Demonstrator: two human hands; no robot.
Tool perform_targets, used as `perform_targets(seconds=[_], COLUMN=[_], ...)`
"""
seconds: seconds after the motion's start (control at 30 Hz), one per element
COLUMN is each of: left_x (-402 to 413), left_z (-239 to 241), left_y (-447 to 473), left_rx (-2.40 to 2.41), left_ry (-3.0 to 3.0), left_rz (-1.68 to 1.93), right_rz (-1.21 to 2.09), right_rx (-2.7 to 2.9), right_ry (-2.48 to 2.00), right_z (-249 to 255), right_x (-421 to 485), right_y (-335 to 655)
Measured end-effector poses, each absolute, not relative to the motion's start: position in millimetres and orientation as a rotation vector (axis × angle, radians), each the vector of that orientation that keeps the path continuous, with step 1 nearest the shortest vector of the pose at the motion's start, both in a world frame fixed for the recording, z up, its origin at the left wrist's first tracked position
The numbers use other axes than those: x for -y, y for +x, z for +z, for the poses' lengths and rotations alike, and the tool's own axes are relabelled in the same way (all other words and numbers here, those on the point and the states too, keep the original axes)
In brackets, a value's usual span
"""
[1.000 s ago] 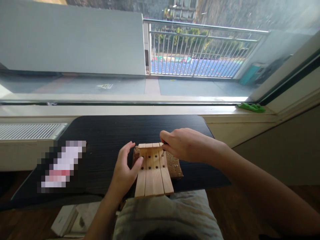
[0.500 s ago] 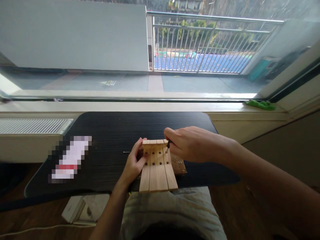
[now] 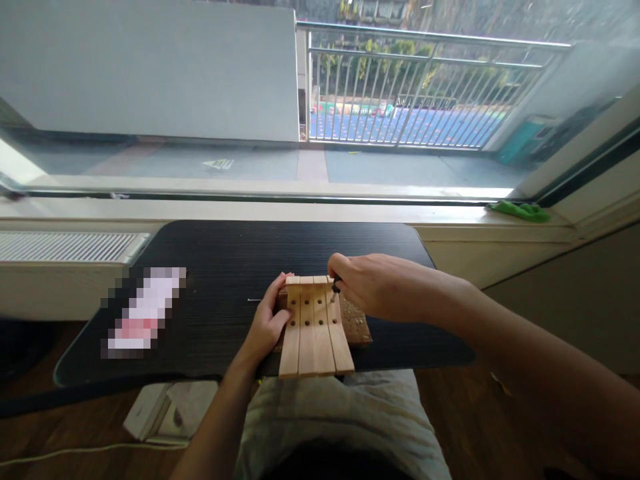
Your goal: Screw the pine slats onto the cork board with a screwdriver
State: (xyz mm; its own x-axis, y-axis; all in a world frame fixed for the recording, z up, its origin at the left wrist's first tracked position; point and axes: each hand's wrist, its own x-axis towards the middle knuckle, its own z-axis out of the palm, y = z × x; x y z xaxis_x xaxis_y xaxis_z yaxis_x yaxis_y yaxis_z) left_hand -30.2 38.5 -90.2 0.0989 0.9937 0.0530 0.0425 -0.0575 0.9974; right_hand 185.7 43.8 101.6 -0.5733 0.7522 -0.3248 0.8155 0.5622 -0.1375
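A pale wooden piece of several narrow slats (image 3: 317,347), with two rows of dark round holes, lies near the front edge of the black table. My left hand (image 3: 270,320) is closed round its left side, the thumb lying on top beside the holes. My right hand (image 3: 365,283) grips the dark handle of a screwdriver (image 3: 334,293). The screwdriver's tip meets the rightmost slat at the hole in the far row; the hole itself is covered. Under the slats sits a brown block (image 3: 357,323) with small holes or specks on it.
The black table (image 3: 220,260) stands by a window sill. A thin metal rod (image 3: 254,300) pokes out left of my left hand. A blurred pinkish-white item (image 3: 150,303) lies at the table's left. Below are an open white box (image 3: 170,410) and a cable. A green cloth (image 3: 520,211) rests on the sill.
The view has shifted slightly. My right hand still holds the screwdriver at the same hole, its fingers turned a little. My left hand keeps its grip on the slats.
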Motion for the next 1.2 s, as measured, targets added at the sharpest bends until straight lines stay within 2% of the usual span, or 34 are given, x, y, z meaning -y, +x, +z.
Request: perform_targets(seconds=[1.2], left_x=[-44.0], left_z=[-89.8], left_y=[-24.5], left_rx=[-1.222], left_ry=[1.426], left_rz=[1.148], right_rz=[-0.094], right_rx=[-2.544], right_ry=[1.439], right_z=[97.7], right_x=[-49.0], right_y=[186.2])
